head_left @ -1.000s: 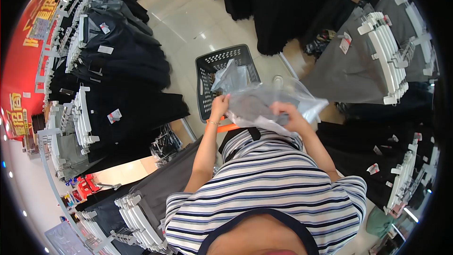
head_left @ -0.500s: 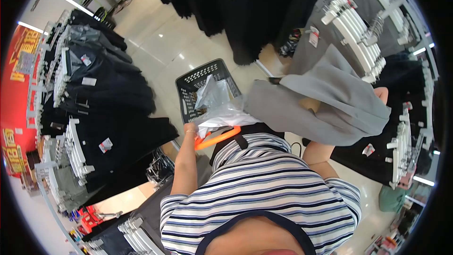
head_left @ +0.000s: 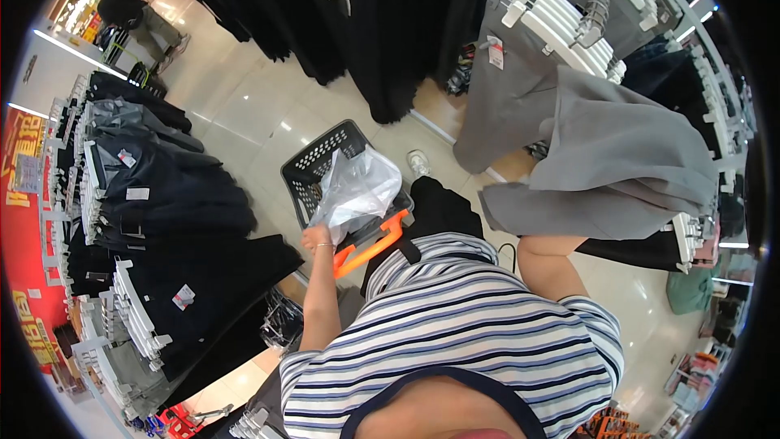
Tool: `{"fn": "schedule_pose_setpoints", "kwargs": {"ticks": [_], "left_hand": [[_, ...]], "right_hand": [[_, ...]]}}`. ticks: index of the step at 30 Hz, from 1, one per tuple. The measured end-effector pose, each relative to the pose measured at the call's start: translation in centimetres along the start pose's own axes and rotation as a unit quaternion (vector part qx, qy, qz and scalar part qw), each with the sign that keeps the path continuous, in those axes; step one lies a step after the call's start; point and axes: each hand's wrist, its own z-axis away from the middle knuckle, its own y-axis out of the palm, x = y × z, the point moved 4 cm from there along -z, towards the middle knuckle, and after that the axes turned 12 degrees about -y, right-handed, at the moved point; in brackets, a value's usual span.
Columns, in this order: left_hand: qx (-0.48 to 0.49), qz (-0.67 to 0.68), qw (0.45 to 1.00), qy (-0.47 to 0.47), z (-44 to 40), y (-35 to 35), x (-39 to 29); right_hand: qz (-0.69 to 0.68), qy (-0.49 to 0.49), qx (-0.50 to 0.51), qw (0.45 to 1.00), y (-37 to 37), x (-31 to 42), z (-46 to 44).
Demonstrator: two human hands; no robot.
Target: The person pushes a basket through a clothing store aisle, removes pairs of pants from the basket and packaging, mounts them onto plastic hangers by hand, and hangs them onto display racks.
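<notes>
My left hand [head_left: 315, 237] is closed on the near edge of a crumpled clear plastic bag [head_left: 361, 187]. The bag spreads over the opening of a black shopping basket [head_left: 291, 172] with an orange handle [head_left: 375, 245], just in front of my body. On the other side, a large grey garment [head_left: 626, 158] is held up in loose folds over my right forearm [head_left: 556, 258]. My right hand is hidden behind this cloth, which it holds up; its fingers do not show. One end of the garment hangs toward my waist.
Racks of black trousers [head_left: 175, 187] stand to the left and black ones [head_left: 386, 41] ahead. Grey trousers [head_left: 500, 102] hang on white hangers [head_left: 561, 24] at the right. A person [head_left: 134, 16] is at the far left. Tiled floor [head_left: 252, 106] runs between the racks.
The grey garment has moved right, away from the basket, and its folds now cover my right hand. The plastic bag has drawn back over the basket, still in my left hand.
</notes>
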Motion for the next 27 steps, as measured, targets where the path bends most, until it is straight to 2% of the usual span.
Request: {"fn": "schedule_pose_setpoints", "kwargs": {"ticks": [1, 2, 3, 4, 5, 6, 8, 10, 12, 15, 18, 19, 20, 22, 25, 26, 27], "left_hand": [[0.006, 0.026, 0.999, 0.047, 5.5, -3.2, -1.9], [0.271, 0.182, 0.938, 0.119, 7.5, -2.0, -3.9], [0.510, 0.315, 0.780, 0.178, 10.3, -1.6, -6.0], [0.695, 0.289, 0.652, 0.096, 16.5, -4.6, -7.2], [0.797, 0.203, 0.552, 0.135, 23.2, -8.3, -8.0], [0.868, 0.102, 0.474, 0.105, 27.4, -9.5, -7.9], [0.920, -0.076, 0.383, 0.039, 35.3, -10.4, -6.1], [0.896, -0.096, 0.434, -0.007, 40.6, -8.6, -3.3], [0.939, -0.073, 0.320, -0.108, 44.9, -6.2, -1.6], [0.940, 0.062, 0.322, -0.090, 48.3, -5.3, -2.5], [0.921, 0.156, 0.336, 0.121, 46.2, 2.3, -5.5], [0.868, 0.215, 0.411, 0.179, 45.3, 0.0, -6.3], [0.831, 0.172, 0.513, 0.125, 45.5, -1.5, -8.1], [0.856, 0.173, 0.479, -0.087, 44.4, -0.6, -11.3], [0.804, 0.305, 0.506, -0.066, 41.7, -2.0, -14.5], [0.821, 0.331, 0.463, -0.051, 41.2, -2.8, -15.4], [0.805, 0.351, 0.478, -0.027, 40.5, -3.9, -16.3]], "right_hand": [[0.005, -0.001, 0.003, 1.000, -0.3, 0.1, 0.0], [0.012, -0.001, 0.008, 1.000, -0.4, 0.1, -0.1], [0.015, -0.001, 0.013, 1.000, -0.5, 0.3, 0.1], [0.026, 0.000, 0.030, 0.999, -0.7, 0.2, 0.3], [0.035, 0.005, 0.048, 0.998, -0.8, 0.2, 0.6], [0.040, 0.009, 0.069, 0.997, -0.9, 0.2, 0.8], [0.046, 0.017, 0.111, 0.993, -1.3, 0.7, 1.1], [0.057, 0.024, 0.146, 0.987, -2.2, 1.3, 1.1], [0.071, 0.035, 0.174, 0.982, -3.8, 1.6, 0.9], [0.089, 0.038, 0.198, 0.975, -6.1, 2.1, 0.3], [0.096, 0.032, 0.211, 0.972, -8.8, 2.6, -0.8], [0.098, 0.029, 0.214, 0.971, -9.9, 2.7, -1.5], [0.101, 0.025, 0.218, 0.970, -11.1, 2.9, -2.3], [0.093, 0.025, 0.231, 0.968, -13.3, 3.1, -3.7], [0.043, 0.034, 0.272, 0.961, -15.6, 2.7, -5.2], [0.016, 0.037, 0.290, 0.956, -15.8, 2.2, -5.2], [-0.007, 0.043, 0.308, 0.950, -15.7, 1.5, -4.9]]}}
